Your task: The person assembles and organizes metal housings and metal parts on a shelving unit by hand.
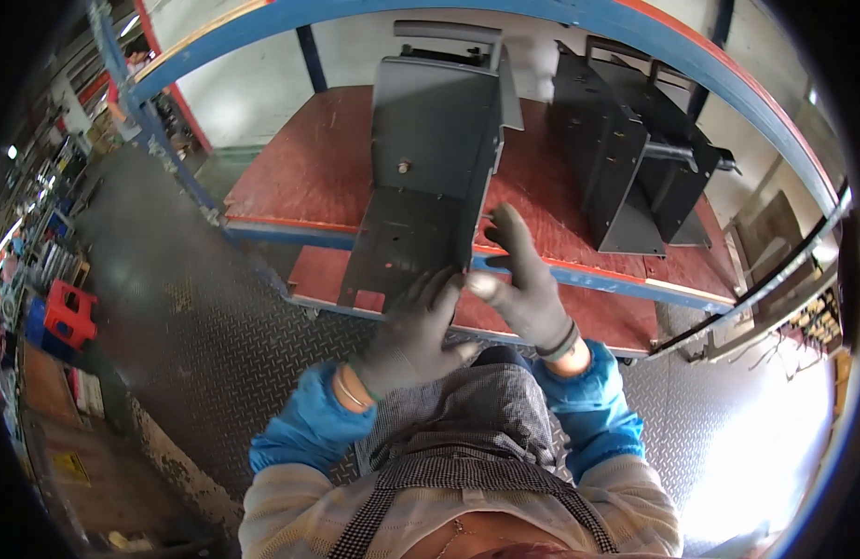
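A dark grey bent sheet-metal frame [428, 126] stands on the red shelf in front of me, with a tall back panel, a side flange and a bolt near its middle. Its lower plate reaches out over the shelf's front edge toward me. My left hand [409, 334], in a grey glove, is at the near right corner of that plate, fingers stretched out; whether they touch it I cannot tell. Just right of the frame's side flange is my gloved right hand [531, 291], thumb and fingers spread, nothing in it.
More dark metal frames [626, 154] stand at the right of the red shelf board [295, 168]. Blue rack beams [355, 26] cross above, with a blue post at the left. A red stool [71, 315] is on the far left, over the patterned metal floor [206, 317].
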Demonstrator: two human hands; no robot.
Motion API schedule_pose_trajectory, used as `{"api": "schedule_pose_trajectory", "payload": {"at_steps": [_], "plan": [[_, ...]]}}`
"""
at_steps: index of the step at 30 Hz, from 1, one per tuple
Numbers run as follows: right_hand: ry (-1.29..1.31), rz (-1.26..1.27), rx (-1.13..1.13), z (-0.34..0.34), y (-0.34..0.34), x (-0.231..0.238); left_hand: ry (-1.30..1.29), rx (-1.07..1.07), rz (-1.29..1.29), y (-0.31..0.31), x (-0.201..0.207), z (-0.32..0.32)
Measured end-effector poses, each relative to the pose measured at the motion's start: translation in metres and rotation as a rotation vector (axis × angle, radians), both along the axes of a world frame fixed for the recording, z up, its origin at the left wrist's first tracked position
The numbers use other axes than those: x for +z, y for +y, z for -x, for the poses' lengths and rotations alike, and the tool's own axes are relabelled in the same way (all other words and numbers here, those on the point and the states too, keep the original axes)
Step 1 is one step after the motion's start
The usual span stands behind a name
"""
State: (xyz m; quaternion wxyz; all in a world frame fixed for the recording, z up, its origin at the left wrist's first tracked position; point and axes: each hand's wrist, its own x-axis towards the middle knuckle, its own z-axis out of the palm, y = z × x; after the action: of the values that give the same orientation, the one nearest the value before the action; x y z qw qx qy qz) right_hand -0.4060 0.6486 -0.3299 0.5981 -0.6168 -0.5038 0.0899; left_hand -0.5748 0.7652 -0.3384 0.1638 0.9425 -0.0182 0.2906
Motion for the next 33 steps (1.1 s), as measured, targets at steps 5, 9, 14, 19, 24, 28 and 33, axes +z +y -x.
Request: {"api": "schedule_pose_trajectory", "payload": {"at_steps": [5, 9, 14, 19, 24, 28, 33], "plan": [[-0.105, 0.269, -0.165, 0.014, 0.039, 0.033, -0.029, 0.266, -0.101, -0.007, -0.058, -0.016], [-0.177, 0.153, -0.238, 0.011, 0.063, 0.026, -0.009, 0.234, -0.215, 0.023, -0.07, -0.022], [-0.132, 0.17, -0.137, -0.015, 0.119, 0.03, -0.082, 0.29, -0.11, 0.077, -0.073, -0.051], [-0.064, 0.181, -0.075, -0.049, 0.189, 0.025, -0.097, 0.324, -0.11, 0.128, -0.061, -0.08], [-0.038, 0.185, -0.121, -0.063, 0.244, 0.025, -0.185, 0.384, -0.185, 0.18, -0.079, -0.102], [-0.178, 0.191, -0.034, -0.078, 0.229, 0.01, -0.239, 0.441, -0.176, 0.187, -0.1, -0.121], [-0.408, 0.004, 0.133, -0.084, 0.073, 0.01, -0.106, 0.522, -0.118, 0.194, -0.093, -0.103]]}}
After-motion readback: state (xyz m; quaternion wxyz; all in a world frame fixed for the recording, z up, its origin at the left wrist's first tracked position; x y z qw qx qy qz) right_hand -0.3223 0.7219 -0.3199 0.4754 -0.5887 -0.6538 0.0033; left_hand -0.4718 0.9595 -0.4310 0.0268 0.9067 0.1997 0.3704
